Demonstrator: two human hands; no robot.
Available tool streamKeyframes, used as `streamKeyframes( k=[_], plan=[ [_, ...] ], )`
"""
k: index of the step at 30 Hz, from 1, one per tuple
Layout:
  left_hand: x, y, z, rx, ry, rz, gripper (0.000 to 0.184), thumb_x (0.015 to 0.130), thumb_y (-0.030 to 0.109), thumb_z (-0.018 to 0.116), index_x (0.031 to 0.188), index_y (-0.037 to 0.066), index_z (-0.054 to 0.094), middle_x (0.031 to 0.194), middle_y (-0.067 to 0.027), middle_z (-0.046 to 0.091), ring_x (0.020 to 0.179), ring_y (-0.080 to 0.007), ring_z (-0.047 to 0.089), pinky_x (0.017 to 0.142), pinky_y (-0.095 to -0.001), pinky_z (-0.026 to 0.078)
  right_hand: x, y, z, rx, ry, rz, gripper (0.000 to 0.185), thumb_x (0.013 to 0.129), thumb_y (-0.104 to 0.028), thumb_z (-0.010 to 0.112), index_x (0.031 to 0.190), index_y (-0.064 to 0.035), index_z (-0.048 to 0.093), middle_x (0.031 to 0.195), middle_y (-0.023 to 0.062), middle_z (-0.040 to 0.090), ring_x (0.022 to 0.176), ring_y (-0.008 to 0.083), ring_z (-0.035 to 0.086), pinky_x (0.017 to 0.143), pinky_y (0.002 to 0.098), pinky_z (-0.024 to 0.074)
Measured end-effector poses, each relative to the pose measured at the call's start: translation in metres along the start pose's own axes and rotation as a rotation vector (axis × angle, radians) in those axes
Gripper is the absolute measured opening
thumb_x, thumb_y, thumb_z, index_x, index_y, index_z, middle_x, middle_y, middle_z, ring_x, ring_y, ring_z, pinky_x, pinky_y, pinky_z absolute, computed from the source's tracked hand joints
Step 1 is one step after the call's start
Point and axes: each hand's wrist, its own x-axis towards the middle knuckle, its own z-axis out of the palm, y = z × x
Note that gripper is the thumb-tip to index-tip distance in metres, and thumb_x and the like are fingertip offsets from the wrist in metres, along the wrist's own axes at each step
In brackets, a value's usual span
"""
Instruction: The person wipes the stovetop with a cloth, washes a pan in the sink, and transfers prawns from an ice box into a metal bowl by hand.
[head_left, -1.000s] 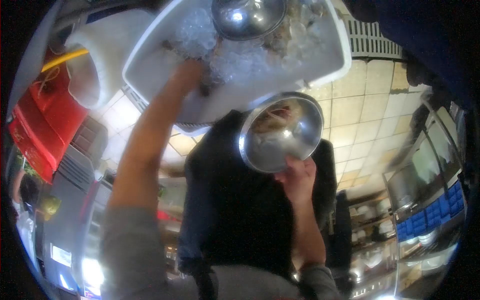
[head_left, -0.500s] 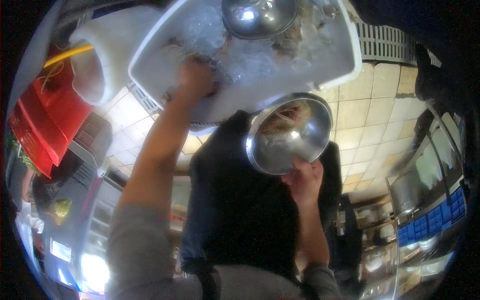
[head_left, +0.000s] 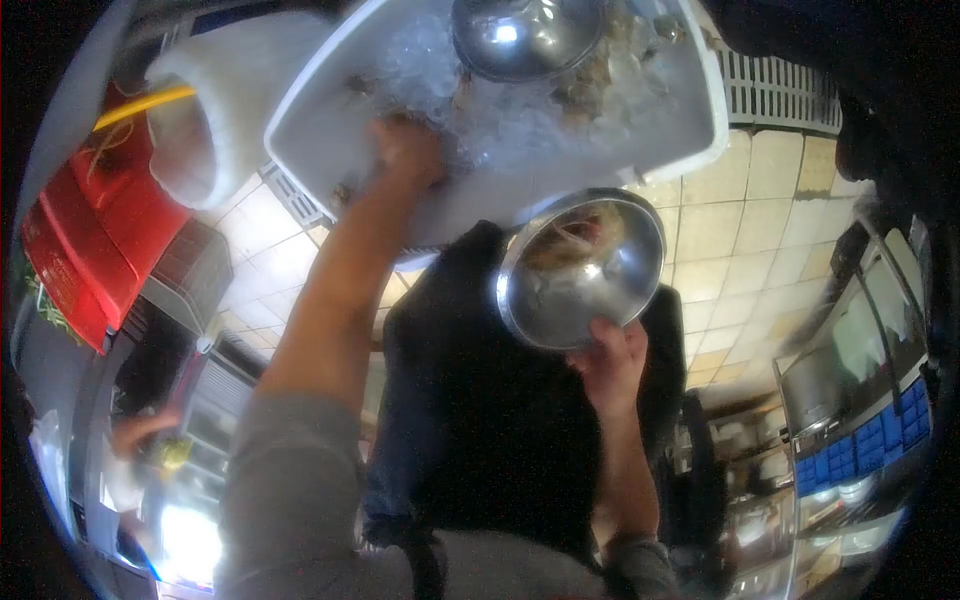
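My right hand [head_left: 610, 362] pinches the near rim of a steel bowl [head_left: 550, 305], which tilts so that its inside faces up. In it lies a reddish-brown heap with pale strands [head_left: 575, 240], perhaps shellfish; I cannot make out the kind. My left hand [head_left: 408, 150] reaches down into a large white tub [head_left: 722, 110] of ice [head_left: 500, 125]. Its fingers are blurred and partly hidden, so what they touch does not show. Brownish pieces [head_left: 590, 85] lie among the ice. A second steel bowl [head_left: 528, 45] rests on the ice at the tub's far side.
Left of the tub stand a white sack-like container [head_left: 250, 90], a yellow bar [head_left: 145, 108] and a red crate [head_left: 105, 225]. A grey drain grate [head_left: 780, 95] and tiled floor [head_left: 735, 215] lie to the right. Shelving with blue bins [head_left: 860, 445] is at far right. Another person's arm [head_left: 145, 430] shows at lower left.
My left hand has moved slightly right and down within the tub. The held bowl has barely shifted. At lower left another person's arm has come further into view.
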Motion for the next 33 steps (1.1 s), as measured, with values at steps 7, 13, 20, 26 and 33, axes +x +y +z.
streamKeyframes(
  k=[7, 13, 20, 26, 33],
  plan=[
    [0.028, -0.004, 0.020, -0.031, -0.002, 0.014, 0.037, 0.092, 0.028, 0.051, 0.124, 0.013, 0.062, 0.133, -0.0079, 0.056, 0.124, -0.0313, 0.050, 0.100, -0.0545, 0.031, 0.003, 0.000, 0.002, -0.029, 0.018, -0.003, 0.021, 0.086, -0.014, 0.060, 0.098, 0.0029, 0.057, 0.073, 0.0090, 0.062, 0.045, 0.0135, 0.055, 0.040, 0.0245, 0.0445],
    [0.019, -0.004, 0.005, -0.047, 0.009, 0.043, 0.031, 0.091, 0.025, 0.053, 0.116, 0.013, 0.067, 0.125, -0.0081, 0.062, 0.117, -0.0246, 0.057, 0.092, -0.0431, 0.043, 0.000, -0.008, 0.004, -0.017, 0.024, -0.003, 0.020, 0.086, -0.014, 0.059, 0.097, 0.0026, 0.058, 0.073, 0.0092, 0.063, 0.046, 0.0135, 0.056, 0.040, 0.0238, 0.0444],
    [0.017, -0.015, 0.003, -0.077, 0.030, 0.122, 0.027, 0.091, 0.022, 0.055, 0.110, 0.010, 0.069, 0.118, -0.0108, 0.065, 0.107, -0.0287, 0.063, 0.081, -0.0435, 0.053, 0.001, -0.008, -0.002, -0.002, -0.034, -0.020, 0.017, 0.087, -0.013, 0.058, 0.095, 0.0019, 0.058, 0.070, 0.0086, 0.062, 0.045, 0.0128, 0.054, 0.039, 0.0233, 0.0427],
    [0.019, -0.014, 0.004, 0.060, -0.009, 0.127, 0.025, 0.088, 0.021, 0.059, 0.109, 0.013, 0.070, 0.113, -0.0058, 0.067, 0.106, -0.0231, 0.064, 0.080, -0.0372, 0.054, 0.001, -0.012, 0.001, -0.036, -0.016, -0.023, 0.016, 0.087, -0.012, 0.056, 0.096, 0.0009, 0.058, 0.070, 0.0077, 0.062, 0.045, 0.0121, 0.054, 0.040, 0.0229, 0.0427],
    [0.023, -0.021, 0.015, -0.079, 0.097, 0.208, 0.023, 0.090, 0.019, 0.055, 0.101, 0.009, 0.071, 0.110, -0.0130, 0.067, 0.104, -0.0300, 0.064, 0.086, -0.0446, 0.052, 0.000, -0.012, 0.005, -0.056, -0.009, -0.039, 0.018, 0.087, -0.014, 0.057, 0.097, 0.0014, 0.058, 0.070, 0.0075, 0.062, 0.045, 0.0120, 0.054, 0.039, 0.0229, 0.0414]
  ],
)
